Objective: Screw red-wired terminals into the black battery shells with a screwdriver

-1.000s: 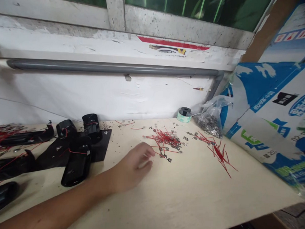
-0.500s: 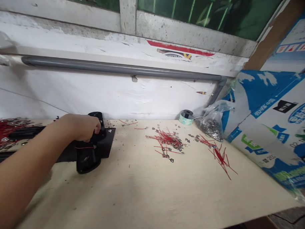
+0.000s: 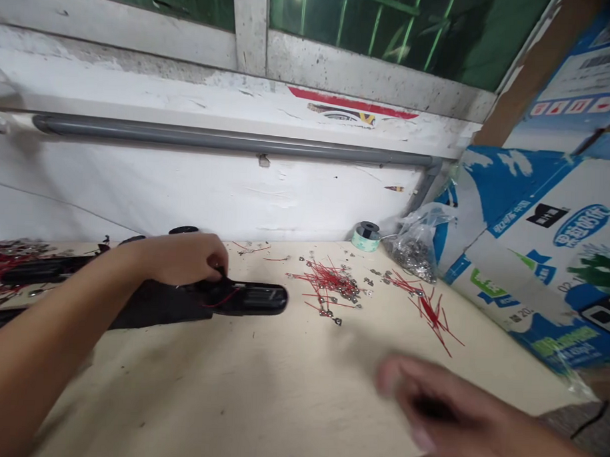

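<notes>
A clear plastic bag (image 3: 430,216) near the wall holds a heap of small metal pieces (image 3: 415,258); beside it stands a blue-and-white carton (image 3: 539,257), its inside out of sight and its right side cut off by the frame. The left hand (image 3: 191,259) has its grip pinching one end of a black casing (image 3: 258,299), which points toward the red wires (image 3: 328,277) on the worktop (image 3: 279,394); whether it touches the surface is unclear. The left forearm partly hides other black casings (image 3: 43,271) and a black sheet (image 3: 157,308). The right hand (image 3: 443,410), near the front edge, is blurred, so its grip cannot be told.
</notes>
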### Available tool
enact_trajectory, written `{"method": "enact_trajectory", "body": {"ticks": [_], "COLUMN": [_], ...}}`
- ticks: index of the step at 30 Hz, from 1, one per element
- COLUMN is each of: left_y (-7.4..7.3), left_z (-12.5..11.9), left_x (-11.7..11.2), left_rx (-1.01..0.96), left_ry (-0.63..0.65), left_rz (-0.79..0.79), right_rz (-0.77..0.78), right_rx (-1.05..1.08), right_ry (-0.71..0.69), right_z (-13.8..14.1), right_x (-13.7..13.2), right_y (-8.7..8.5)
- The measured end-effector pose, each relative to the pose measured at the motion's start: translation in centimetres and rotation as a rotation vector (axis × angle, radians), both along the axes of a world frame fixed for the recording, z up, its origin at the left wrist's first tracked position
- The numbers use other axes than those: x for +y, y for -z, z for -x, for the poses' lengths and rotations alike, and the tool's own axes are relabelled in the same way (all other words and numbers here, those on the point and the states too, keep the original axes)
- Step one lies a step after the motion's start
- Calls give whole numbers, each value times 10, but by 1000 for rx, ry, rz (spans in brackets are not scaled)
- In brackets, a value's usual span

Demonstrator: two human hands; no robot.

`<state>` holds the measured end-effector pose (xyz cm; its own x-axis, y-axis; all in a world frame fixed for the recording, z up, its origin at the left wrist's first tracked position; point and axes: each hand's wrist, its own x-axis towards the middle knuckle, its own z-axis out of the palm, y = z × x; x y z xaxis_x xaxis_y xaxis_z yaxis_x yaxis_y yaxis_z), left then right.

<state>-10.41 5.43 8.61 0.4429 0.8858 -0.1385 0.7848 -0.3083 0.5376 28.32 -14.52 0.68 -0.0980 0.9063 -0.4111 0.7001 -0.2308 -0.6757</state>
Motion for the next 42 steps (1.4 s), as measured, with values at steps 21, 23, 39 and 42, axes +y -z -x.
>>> {"method": "enact_trajectory", "body": {"ticks": [21, 23, 39, 42], "left_y": [26, 24, 64, 70], "left_z": [-68, -67, -101, -103], "left_x": [-47, -47, -52, -55], "left_rx": [-254, -328, -417, -457], "left_ry": [127, 137, 46, 37], "left_rz": [125, 132, -18, -48], "right_rz": [58, 33, 55, 52], "right_rx": [1051, 1050, 1054, 1048], "right_ry": [54, 41, -156, -155], "right_z": [77, 76, 95, 96], "right_x": [154, 152, 148, 147], "right_y": [-1, -2, 14, 15]}}
